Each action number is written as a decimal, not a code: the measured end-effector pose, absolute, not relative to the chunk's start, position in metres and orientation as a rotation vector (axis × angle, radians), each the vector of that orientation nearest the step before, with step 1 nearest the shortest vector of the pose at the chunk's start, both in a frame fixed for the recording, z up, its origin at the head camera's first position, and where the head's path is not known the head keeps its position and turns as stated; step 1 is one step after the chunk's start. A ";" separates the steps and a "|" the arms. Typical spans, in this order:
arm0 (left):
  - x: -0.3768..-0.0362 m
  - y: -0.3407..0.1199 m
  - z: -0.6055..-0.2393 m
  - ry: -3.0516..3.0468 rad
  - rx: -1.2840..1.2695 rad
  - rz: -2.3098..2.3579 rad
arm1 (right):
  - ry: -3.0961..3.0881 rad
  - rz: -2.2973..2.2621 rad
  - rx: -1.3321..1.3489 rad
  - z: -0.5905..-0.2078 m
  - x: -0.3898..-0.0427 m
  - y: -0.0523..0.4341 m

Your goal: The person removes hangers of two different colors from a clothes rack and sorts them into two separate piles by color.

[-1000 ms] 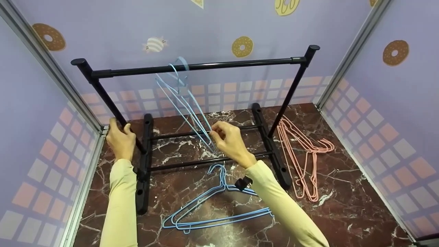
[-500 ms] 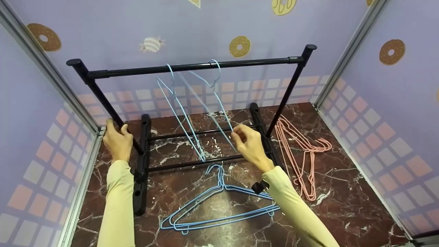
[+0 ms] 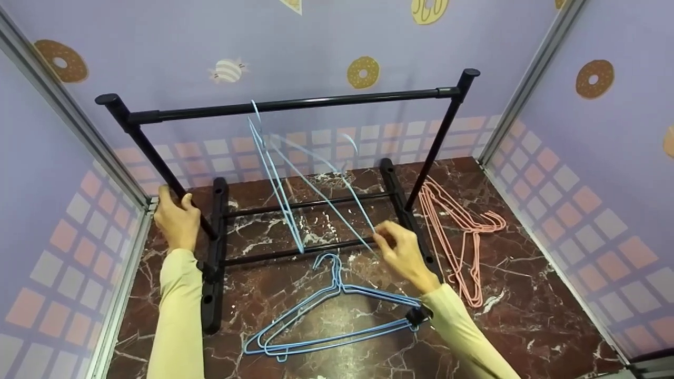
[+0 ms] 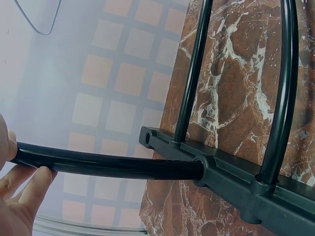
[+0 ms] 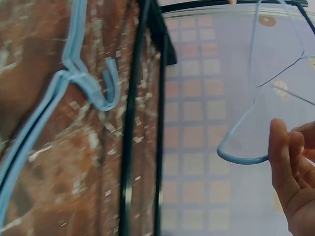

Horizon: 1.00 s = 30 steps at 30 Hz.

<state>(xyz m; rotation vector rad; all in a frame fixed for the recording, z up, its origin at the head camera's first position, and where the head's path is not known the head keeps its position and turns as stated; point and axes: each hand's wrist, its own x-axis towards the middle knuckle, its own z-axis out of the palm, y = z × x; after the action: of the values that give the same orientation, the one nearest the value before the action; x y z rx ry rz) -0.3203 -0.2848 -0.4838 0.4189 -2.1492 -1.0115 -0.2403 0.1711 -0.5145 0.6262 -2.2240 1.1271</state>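
Observation:
In the head view my left hand [image 3: 179, 218] grips the left post [image 3: 152, 158] of a black clothes rack [image 3: 326, 101]; the left wrist view shows fingers and thumb around this post [image 4: 108, 167]. My right hand [image 3: 403, 252] pinches a light blue clothes hanger [image 3: 360, 205] by one lower corner. Its blurred hook is below the top bar, off it. In the right wrist view the held hanger [image 5: 243, 161] runs out from between the thumb and fingers. Another blue hanger [image 3: 285, 200] hangs from the bar, left of the held one.
Blue hangers [image 3: 337, 288] lie stacked on the marbled surface in front of the rack. Several pink hangers [image 3: 476, 230] lie to the right, outside the rack's right foot [image 3: 388, 166]. Purple patterned walls [image 3: 305, 42] stand behind and at both sides.
My right hand has moved right and toward me, drawing one blue hanger away from the other and off the bar. The left hand keeps its grip on the post.

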 end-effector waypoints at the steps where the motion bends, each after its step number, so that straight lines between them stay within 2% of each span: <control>1: -0.320 -0.285 -0.484 -2.148 0.417 -1.006 | -2.230 1.123 0.626 -0.519 -0.238 0.174; 13: -0.317 -0.290 -0.486 -2.158 0.441 -1.009 | -2.449 0.979 0.574 -0.551 -0.225 0.207; 30: -0.319 -0.283 -0.484 -2.155 0.444 -1.021 | -2.721 1.094 0.707 -0.579 -0.221 0.245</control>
<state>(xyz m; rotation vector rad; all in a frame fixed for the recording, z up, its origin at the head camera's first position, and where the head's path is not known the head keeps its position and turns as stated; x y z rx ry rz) -0.3187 -0.2834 -0.4838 0.4441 -2.1547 -1.0205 -0.2211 0.2448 -0.5788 0.7071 -2.7209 1.0940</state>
